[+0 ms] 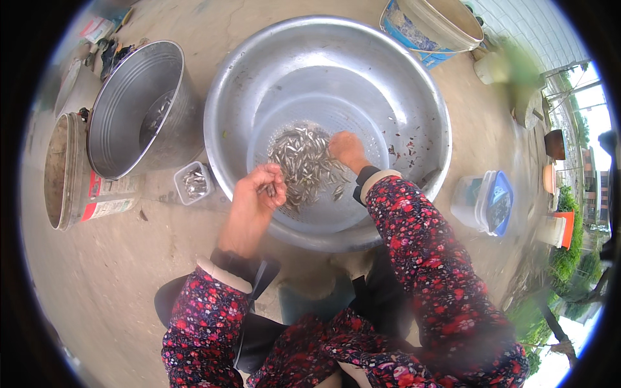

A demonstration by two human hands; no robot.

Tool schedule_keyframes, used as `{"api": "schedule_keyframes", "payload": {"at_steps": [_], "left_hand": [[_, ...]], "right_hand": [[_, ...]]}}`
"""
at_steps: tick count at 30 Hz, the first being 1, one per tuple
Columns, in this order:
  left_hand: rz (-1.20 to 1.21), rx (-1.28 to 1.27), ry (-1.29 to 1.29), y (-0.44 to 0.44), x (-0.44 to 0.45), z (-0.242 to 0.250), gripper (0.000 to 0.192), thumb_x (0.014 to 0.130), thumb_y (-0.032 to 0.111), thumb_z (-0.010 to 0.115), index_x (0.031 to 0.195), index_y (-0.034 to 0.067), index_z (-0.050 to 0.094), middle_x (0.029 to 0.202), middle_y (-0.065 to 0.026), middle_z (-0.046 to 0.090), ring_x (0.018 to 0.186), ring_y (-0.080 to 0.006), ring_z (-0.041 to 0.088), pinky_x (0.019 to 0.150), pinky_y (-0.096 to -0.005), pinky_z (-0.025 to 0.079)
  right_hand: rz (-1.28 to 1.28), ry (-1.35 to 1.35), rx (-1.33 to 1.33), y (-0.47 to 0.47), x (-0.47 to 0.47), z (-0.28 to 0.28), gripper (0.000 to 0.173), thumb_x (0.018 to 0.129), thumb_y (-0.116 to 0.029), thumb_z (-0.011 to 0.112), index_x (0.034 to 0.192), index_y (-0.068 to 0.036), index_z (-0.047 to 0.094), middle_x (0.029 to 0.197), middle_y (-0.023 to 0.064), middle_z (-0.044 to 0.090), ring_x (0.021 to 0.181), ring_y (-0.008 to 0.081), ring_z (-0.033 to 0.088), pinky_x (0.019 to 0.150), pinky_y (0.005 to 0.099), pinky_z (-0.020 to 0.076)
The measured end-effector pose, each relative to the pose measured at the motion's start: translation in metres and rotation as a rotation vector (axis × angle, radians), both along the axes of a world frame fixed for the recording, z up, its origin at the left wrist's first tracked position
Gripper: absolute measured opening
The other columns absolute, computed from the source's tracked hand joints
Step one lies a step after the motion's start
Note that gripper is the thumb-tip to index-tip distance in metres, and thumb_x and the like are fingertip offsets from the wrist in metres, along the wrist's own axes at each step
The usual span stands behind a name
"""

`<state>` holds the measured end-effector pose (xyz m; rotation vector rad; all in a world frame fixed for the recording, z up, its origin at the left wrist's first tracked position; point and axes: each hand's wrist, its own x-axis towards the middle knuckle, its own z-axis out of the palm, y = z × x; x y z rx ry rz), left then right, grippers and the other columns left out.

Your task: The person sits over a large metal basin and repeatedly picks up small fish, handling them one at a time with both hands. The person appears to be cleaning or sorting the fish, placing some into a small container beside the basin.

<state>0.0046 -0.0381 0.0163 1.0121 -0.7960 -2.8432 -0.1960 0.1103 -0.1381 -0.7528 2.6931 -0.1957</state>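
Note:
A wide metal basin (pixel 233 102) holds a pale perforated plastic colander (pixel 359 111) with a heap of small silvery fish (pixel 305 160) in it. Over the colander's left edge, my left hand (pixel 262 186) is raised with curled fingers; something small and dark shows between them, too unclear to name. My right hand (pixel 348 149) reaches down at the right side of the heap, its fingertips hidden, so its grip does not show. Small reddish-brown scraps (pixel 410 145) stick to the basin's right wall. A little square plastic tub (pixel 194 183) with more fish stands left of the basin.
To the left stand a large metal bucket (pixel 111 106) with some fish inside and a dirty plastic bucket (pixel 73 169). Another bucket (pixel 412 29) is beyond the basin at the upper right. A lidded plastic container (pixel 478 201) stands on the concrete ground to the right.

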Motion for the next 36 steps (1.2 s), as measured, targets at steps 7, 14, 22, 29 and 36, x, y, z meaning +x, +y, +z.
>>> {"api": "schedule_keyframes", "payload": {"at_steps": [7,14,22,29,36], "left_hand": [[0.026,-0.017,-0.033,-0.003,0.007,0.005,0.014,0.075,0.001,0.047,0.089,0.002,0.049,0.075,-0.0063,0.049,0.061,-0.0148,0.047,0.049,-0.0230,0.037],[0.038,-0.047,-0.060,0.001,0.002,0.000,0.014,0.074,0.001,0.045,0.088,-0.001,0.049,0.071,-0.0083,0.050,0.057,-0.0175,0.051,0.048,-0.0275,0.041],[-0.019,-0.119,-0.044,0.010,0.002,-0.021,0.016,0.076,0.004,0.049,0.090,-0.002,0.052,0.074,-0.0079,0.053,0.060,-0.0165,0.052,0.053,-0.0271,0.045],[-0.091,-0.098,0.030,0.023,-0.004,-0.020,0.020,0.081,0.012,0.052,0.094,-0.002,0.054,0.078,-0.0079,0.056,0.066,-0.0156,0.055,0.061,-0.0294,0.050],[-0.145,-0.255,0.038,0.022,-0.005,-0.016,0.010,0.082,0.005,0.055,0.089,-0.001,0.057,0.076,-0.0092,0.061,0.063,-0.0147,0.059,0.055,-0.0248,0.052]], "right_hand": [[-0.024,-0.081,0.021,-0.019,0.015,0.007,0.023,0.071,-0.022,0.063,0.083,-0.002,0.063,0.085,0.0191,0.062,0.082,0.0341,0.061,0.071,0.0403,0.0498],[0.107,-0.046,-0.004,-0.011,0.012,-0.006,0.019,0.071,-0.018,0.059,0.079,-0.001,0.064,0.080,0.0212,0.062,0.078,0.0361,0.061,0.069,0.0421,0.0493],[-0.125,-0.803,-0.500,-0.003,0.010,0.059,0.012,0.073,-0.009,0.058,0.078,0.002,0.060,0.070,0.0115,0.062,0.064,0.0177,0.062,0.058,0.0287,0.0509],[0.217,-1.130,-0.818,-0.003,0.044,0.141,0.013,0.082,-0.010,0.055,0.089,0.001,0.056,0.075,0.0059,0.059,0.065,0.0110,0.058,0.058,0.0230,0.0486],[0.242,-1.033,-0.835,-0.003,0.060,0.149,0.009,0.081,-0.004,0.053,0.088,0.002,0.054,0.072,0.0064,0.058,0.062,0.0124,0.058,0.054,0.0245,0.0489]]}}
